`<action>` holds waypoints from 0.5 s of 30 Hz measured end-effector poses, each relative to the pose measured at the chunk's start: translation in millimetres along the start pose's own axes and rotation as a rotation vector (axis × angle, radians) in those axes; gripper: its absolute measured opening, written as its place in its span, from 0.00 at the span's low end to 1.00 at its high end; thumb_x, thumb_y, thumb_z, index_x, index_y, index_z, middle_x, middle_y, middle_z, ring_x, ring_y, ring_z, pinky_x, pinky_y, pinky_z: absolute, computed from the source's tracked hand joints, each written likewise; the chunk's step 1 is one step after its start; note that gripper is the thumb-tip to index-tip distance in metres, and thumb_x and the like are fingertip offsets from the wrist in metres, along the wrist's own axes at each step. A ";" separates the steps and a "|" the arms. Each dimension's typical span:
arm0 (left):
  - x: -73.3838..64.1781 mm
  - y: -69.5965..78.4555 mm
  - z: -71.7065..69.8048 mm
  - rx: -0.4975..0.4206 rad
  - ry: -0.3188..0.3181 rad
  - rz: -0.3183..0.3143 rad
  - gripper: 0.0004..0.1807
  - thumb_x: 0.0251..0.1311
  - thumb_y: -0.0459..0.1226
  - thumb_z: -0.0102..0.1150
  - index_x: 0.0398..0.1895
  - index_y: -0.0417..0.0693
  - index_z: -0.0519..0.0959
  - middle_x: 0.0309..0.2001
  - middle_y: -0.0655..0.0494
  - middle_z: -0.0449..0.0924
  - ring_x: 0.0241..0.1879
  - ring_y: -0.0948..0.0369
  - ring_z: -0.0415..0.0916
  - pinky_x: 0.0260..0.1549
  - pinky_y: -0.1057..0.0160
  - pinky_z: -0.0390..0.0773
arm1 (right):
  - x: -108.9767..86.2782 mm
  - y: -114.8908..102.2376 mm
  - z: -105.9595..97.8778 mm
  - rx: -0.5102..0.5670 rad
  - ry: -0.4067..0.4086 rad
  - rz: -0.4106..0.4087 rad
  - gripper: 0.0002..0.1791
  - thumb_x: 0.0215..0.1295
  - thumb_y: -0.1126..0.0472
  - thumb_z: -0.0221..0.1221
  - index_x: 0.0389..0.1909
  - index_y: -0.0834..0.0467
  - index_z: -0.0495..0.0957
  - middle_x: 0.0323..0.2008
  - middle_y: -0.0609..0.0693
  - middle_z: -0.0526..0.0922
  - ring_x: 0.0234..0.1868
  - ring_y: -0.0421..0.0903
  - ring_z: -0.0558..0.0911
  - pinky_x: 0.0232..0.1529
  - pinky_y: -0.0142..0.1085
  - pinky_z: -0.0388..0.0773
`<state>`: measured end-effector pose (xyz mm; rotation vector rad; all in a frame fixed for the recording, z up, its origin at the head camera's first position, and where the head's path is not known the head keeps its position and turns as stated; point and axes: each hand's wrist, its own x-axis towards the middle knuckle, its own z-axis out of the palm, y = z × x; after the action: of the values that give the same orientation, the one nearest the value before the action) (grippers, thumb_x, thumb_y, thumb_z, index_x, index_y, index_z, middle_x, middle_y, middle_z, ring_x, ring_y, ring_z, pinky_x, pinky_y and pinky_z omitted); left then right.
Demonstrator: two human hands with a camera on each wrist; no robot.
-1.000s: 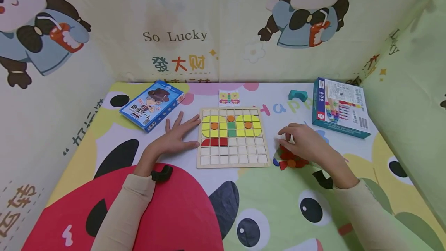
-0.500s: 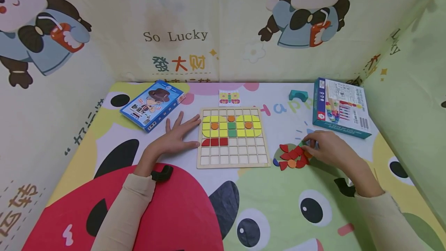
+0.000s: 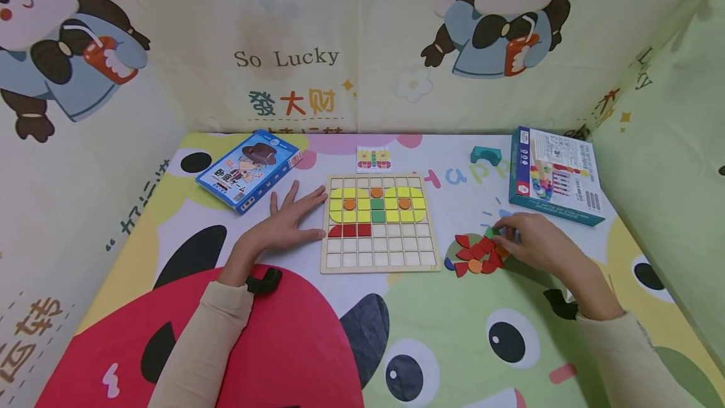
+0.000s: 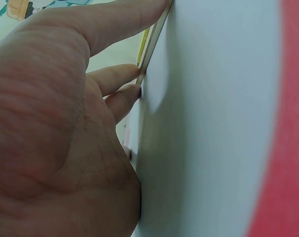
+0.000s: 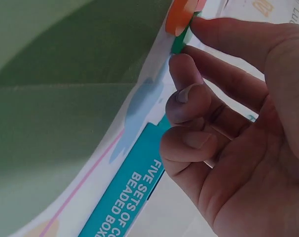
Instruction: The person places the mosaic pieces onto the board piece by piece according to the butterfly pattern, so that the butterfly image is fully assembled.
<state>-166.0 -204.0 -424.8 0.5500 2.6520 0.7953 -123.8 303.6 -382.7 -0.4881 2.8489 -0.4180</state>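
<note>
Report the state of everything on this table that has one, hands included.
Grid board, flat, partly filled, bottom two rows empty.
Left hand, fingers spread, touching the grid board's edge.
Right hand, pinching with thumb and finger.
Green piece, held in the right hand.
Red pieces, loose, heaped, some overlapping.
Pattern card, picture side up.
Blue box, lying flat, looks closed.
Teal-edged box, lying flat, looks closed.
Teal block, untouched.

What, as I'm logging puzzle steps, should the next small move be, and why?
Probably lift the green piece into the bare cell right of the red row: the right hand pinches it, and that cell sits directly below the green squares.
</note>
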 end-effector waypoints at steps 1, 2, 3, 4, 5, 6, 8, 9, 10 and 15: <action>-0.3 0.1 -0.1 0.002 -0.001 -0.001 0.52 0.62 0.58 0.67 0.86 0.62 0.55 0.89 0.55 0.45 0.87 0.40 0.18 0.74 0.23 0.14 | 0.8 -0.1 0.4 -0.003 0.007 -0.006 0.17 0.67 0.58 0.70 0.52 0.62 0.87 0.30 0.45 0.83 0.34 0.42 0.76 0.31 0.30 0.73; -0.6 0.4 -0.2 0.002 -0.001 -0.003 0.52 0.62 0.57 0.67 0.86 0.62 0.54 0.89 0.55 0.45 0.87 0.40 0.18 0.74 0.23 0.14 | 1.8 0.1 1.1 -0.006 0.015 -0.010 0.17 0.67 0.58 0.70 0.53 0.62 0.87 0.30 0.45 0.83 0.34 0.42 0.76 0.31 0.30 0.73; -0.9 0.6 -0.2 0.001 -0.001 -0.003 0.52 0.62 0.57 0.67 0.86 0.62 0.55 0.89 0.55 0.45 0.87 0.39 0.18 0.73 0.23 0.14 | 2.7 0.3 1.7 -0.012 0.021 -0.015 0.17 0.67 0.59 0.69 0.54 0.62 0.87 0.30 0.45 0.83 0.33 0.42 0.76 0.31 0.30 0.73; -0.8 0.5 0.0 0.000 -0.001 -0.002 0.52 0.62 0.57 0.67 0.86 0.62 0.55 0.89 0.55 0.45 0.86 0.39 0.18 0.73 0.23 0.14 | 3.5 0.3 2.3 -0.013 0.025 -0.014 0.17 0.68 0.59 0.69 0.54 0.62 0.87 0.30 0.45 0.83 0.33 0.42 0.76 0.31 0.30 0.73; -0.5 0.3 0.1 -0.001 -0.001 -0.002 0.52 0.62 0.57 0.67 0.86 0.62 0.55 0.89 0.55 0.45 0.86 0.39 0.18 0.73 0.23 0.14 | 4.2 0.5 2.9 -0.016 0.026 -0.012 0.18 0.68 0.59 0.69 0.55 0.62 0.86 0.31 0.46 0.83 0.34 0.42 0.76 0.32 0.31 0.73; -0.8 0.8 0.0 -0.001 -0.001 -0.004 0.51 0.62 0.57 0.67 0.86 0.62 0.55 0.89 0.55 0.45 0.86 0.39 0.18 0.73 0.23 0.14 | 4.6 0.7 3.5 -0.019 0.028 -0.010 0.18 0.68 0.59 0.69 0.56 0.62 0.86 0.31 0.46 0.83 0.34 0.42 0.76 0.32 0.31 0.74; -0.5 1.3 0.1 -0.001 0.000 -0.005 0.51 0.62 0.57 0.67 0.86 0.62 0.55 0.89 0.55 0.45 0.86 0.39 0.18 0.73 0.23 0.14 | 5.2 1.4 4.3 -0.022 0.028 0.001 0.19 0.69 0.58 0.68 0.56 0.63 0.85 0.32 0.47 0.83 0.34 0.42 0.77 0.33 0.32 0.75; -0.4 1.2 0.2 0.000 0.000 -0.004 0.51 0.62 0.57 0.67 0.86 0.62 0.55 0.89 0.55 0.45 0.86 0.39 0.18 0.73 0.23 0.14 | 5.1 1.6 4.5 -0.023 0.028 0.007 0.19 0.69 0.58 0.69 0.56 0.63 0.85 0.32 0.47 0.84 0.34 0.43 0.77 0.34 0.33 0.75; 0.0 1.0 0.3 -0.001 0.001 -0.003 0.51 0.62 0.57 0.67 0.86 0.62 0.55 0.89 0.55 0.45 0.86 0.39 0.18 0.73 0.23 0.14 | 4.8 1.9 4.7 -0.023 0.029 0.013 0.20 0.69 0.57 0.69 0.56 0.63 0.85 0.32 0.47 0.84 0.35 0.43 0.77 0.34 0.34 0.75; 0.3 0.2 0.3 0.003 0.002 -0.005 0.51 0.62 0.58 0.66 0.86 0.62 0.54 0.89 0.55 0.45 0.86 0.39 0.18 0.73 0.23 0.14 | 3.2 3.7 5.2 -0.033 0.035 0.024 0.21 0.67 0.55 0.71 0.56 0.64 0.85 0.32 0.47 0.83 0.35 0.44 0.78 0.34 0.34 0.75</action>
<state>-166.1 -203.6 -425.0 0.5428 2.6560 0.7913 -126.4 304.5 -389.2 -0.4562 2.8969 -0.3796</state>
